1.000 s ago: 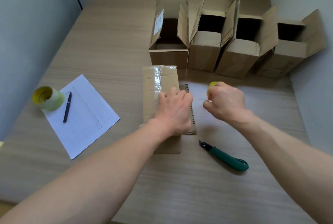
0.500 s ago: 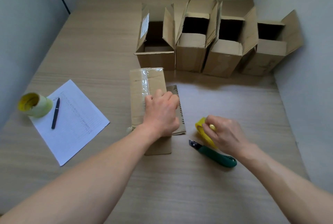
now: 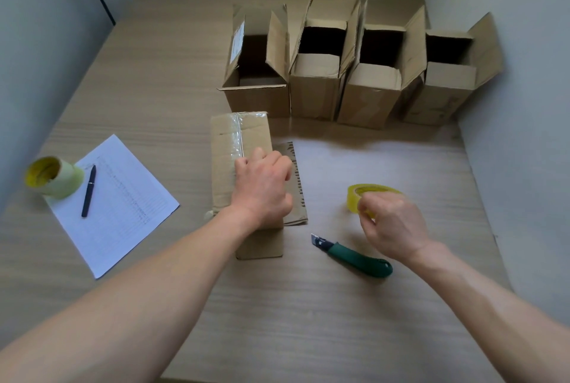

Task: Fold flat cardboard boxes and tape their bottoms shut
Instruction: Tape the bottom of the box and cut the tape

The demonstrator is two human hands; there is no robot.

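Cardboard box (image 3: 239,148) bottom taped; left hand (image 3: 262,185) presses it, fingers curled. Right hand (image 3: 391,225) pinches tape roll (image 3: 362,197); next, cut with knife (image 3: 354,256).

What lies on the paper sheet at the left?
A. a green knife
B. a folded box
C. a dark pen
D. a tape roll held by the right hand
C: the pen lies on the sheet; the knife lies on the bare table near the right hand.

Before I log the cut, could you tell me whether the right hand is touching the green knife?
Apart. The head view shows bare table between the right hand, which holds the tape roll, and the knife.
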